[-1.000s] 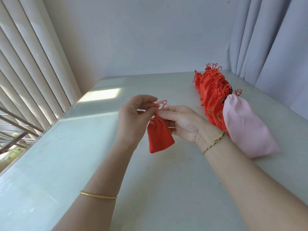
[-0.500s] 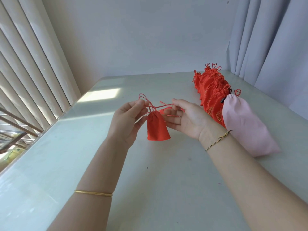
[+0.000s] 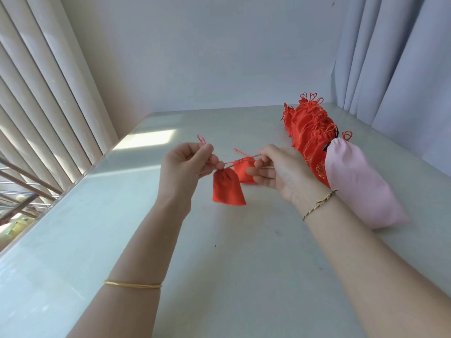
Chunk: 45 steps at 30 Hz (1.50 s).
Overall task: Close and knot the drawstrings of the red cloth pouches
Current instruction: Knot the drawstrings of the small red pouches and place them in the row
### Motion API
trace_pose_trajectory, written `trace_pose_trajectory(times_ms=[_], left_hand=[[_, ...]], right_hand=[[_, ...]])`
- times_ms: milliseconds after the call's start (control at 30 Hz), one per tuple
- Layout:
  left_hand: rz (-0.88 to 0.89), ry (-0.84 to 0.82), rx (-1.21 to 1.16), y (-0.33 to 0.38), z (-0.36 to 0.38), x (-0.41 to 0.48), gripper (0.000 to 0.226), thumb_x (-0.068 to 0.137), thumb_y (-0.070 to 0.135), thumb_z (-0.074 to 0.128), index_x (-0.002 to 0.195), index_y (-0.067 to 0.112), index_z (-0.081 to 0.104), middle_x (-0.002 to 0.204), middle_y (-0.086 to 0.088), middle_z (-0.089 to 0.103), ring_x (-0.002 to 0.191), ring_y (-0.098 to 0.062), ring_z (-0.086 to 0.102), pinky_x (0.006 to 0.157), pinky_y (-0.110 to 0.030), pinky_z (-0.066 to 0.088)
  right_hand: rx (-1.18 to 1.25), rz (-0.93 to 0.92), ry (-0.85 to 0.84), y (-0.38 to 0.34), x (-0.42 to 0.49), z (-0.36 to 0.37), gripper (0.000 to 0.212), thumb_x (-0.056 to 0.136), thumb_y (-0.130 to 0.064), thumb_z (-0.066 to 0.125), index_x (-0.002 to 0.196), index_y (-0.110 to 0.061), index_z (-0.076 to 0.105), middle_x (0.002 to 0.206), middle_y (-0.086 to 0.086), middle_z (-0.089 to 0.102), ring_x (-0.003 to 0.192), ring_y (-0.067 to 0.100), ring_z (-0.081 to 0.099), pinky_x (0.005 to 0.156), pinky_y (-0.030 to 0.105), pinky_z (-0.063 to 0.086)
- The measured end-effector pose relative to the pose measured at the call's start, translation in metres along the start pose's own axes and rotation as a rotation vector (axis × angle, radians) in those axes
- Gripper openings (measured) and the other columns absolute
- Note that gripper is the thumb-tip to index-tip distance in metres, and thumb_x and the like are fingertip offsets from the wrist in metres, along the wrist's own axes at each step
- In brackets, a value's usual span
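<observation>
A small red cloth pouch (image 3: 228,189) hangs above the table between my hands, its mouth gathered tight. My left hand (image 3: 185,167) pinches its drawstring on the left, a red loop sticking up past my fingers. My right hand (image 3: 280,172) pinches the other end of the red drawstring (image 3: 244,159), which runs taut between the hands. A second red pouch (image 3: 244,173) sits just behind the first, partly hidden by my right fingers.
A row of several red pouches (image 3: 310,132) lies at the back right of the pale table (image 3: 231,264). A pink cloth bag (image 3: 358,186) lies beside them, close to my right wrist. Window blinds line the left, grey curtains the right.
My hands have moved apart, pulling the drawstring out sideways. The pouch mouth has drawn shut and the pouch hangs lower and further left.
</observation>
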<state>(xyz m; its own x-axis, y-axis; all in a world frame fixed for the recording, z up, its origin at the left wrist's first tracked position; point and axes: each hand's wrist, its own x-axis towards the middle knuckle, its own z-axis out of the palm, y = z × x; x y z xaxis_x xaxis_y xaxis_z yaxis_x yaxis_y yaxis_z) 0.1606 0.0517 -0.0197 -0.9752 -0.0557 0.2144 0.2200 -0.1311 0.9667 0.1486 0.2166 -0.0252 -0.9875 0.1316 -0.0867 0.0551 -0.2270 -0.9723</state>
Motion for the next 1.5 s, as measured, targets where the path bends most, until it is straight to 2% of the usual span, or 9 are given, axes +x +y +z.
trace_pose_trajectory(times_ms=[167,333,500,733,833,933,1133,1300,1500], left_hand=[[-0.052,-0.168,0.276,0.003,0.003,-0.005,0.011,0.087,0.010,0.062,0.080,0.004,0.069,0.057,0.002,0.063,0.053,-0.011,0.063,0.068,-0.025,0.056],[-0.108,-0.328,0.287,0.004,0.005,-0.009,0.020,0.092,0.007,0.055,0.074,0.006,0.065,0.058,0.002,0.064,0.055,-0.009,0.063,0.065,-0.019,0.056],[-0.161,-0.401,0.222,0.002,0.004,-0.008,0.021,0.095,0.012,0.050,0.083,0.001,0.063,0.068,-0.002,0.065,0.065,-0.013,0.064,0.078,-0.026,0.056],[-0.202,-0.220,0.209,0.001,0.006,-0.008,0.027,0.091,0.019,0.058,0.068,0.006,0.061,0.069,-0.005,0.068,0.061,-0.016,0.065,0.070,-0.025,0.056],[-0.230,-0.130,0.149,0.002,0.006,-0.007,0.024,0.092,0.017,0.057,0.071,0.007,0.064,0.065,-0.004,0.065,0.054,-0.012,0.064,0.056,-0.017,0.052],[-0.235,-0.062,0.136,0.001,0.006,-0.006,0.021,0.091,0.017,0.059,0.072,0.008,0.064,0.056,0.001,0.062,0.048,-0.008,0.059,0.051,-0.015,0.049],[-0.223,-0.008,0.127,-0.001,0.007,-0.006,0.020,0.088,0.017,0.062,0.070,0.008,0.062,0.049,0.003,0.059,0.044,-0.007,0.057,0.048,-0.015,0.048],[-0.214,0.034,0.116,-0.002,0.007,-0.006,0.017,0.088,0.013,0.062,0.073,0.006,0.064,0.046,-0.001,0.060,0.042,-0.007,0.057,0.049,-0.018,0.051],[-0.181,0.065,0.105,-0.001,0.007,-0.006,0.016,0.087,0.008,0.061,0.072,0.001,0.063,0.047,-0.005,0.061,0.042,-0.012,0.058,0.055,-0.022,0.055]], right_hand=[[-0.071,-0.219,-0.184,-0.010,-0.011,0.010,0.025,0.089,-0.024,0.059,0.066,-0.014,0.057,0.064,-0.002,0.058,0.042,0.007,0.056,0.046,0.019,0.041],[-0.202,-0.280,-0.164,-0.006,-0.016,0.015,0.021,0.088,-0.025,0.060,0.073,-0.011,0.063,0.043,-0.009,0.056,0.037,0.004,0.050,0.047,0.020,0.040],[-0.214,-0.262,-0.176,-0.006,-0.016,0.014,0.021,0.088,-0.025,0.061,0.072,-0.011,0.064,0.051,-0.007,0.059,0.035,0.005,0.047,0.050,0.022,0.042],[-0.360,-0.205,-0.200,-0.006,-0.018,0.016,0.025,0.096,-0.030,0.047,0.085,-0.010,0.057,0.065,0.004,0.062,0.044,0.017,0.063,0.038,0.019,0.041],[-0.398,-0.216,-0.193,-0.007,-0.019,0.017,0.011,0.088,-0.018,0.058,0.089,-0.010,0.049,0.068,0.008,0.064,0.047,0.018,0.062,0.043,0.021,0.042],[-0.447,-0.320,-0.161,0.000,-0.017,0.019,0.024,0.078,-0.003,0.064,0.083,-0.015,0.045,0.073,0.010,0.058,0.049,0.015,0.054,0.052,0.026,0.045],[-0.577,-0.495,-0.186,0.009,-0.013,0.022,0.015,0.074,-0.005,0.070,0.069,-0.017,0.062,0.059,0.002,0.047,0.050,0.004,0.041,0.055,0.020,0.037],[-0.687,-0.578,-0.139,0.007,-0.016,0.022,0.008,0.072,-0.011,0.075,0.073,-0.017,0.069,0.062,-0.011,0.047,0.054,-0.004,0.049,0.056,0.007,0.035],[-0.966,-0.719,-0.114,0.006,-0.020,0.026,0.006,0.077,-0.017,0.070,0.082,-0.019,0.072,0.072,-0.007,0.041,0.073,0.015,0.050,0.066,0.024,0.041]])
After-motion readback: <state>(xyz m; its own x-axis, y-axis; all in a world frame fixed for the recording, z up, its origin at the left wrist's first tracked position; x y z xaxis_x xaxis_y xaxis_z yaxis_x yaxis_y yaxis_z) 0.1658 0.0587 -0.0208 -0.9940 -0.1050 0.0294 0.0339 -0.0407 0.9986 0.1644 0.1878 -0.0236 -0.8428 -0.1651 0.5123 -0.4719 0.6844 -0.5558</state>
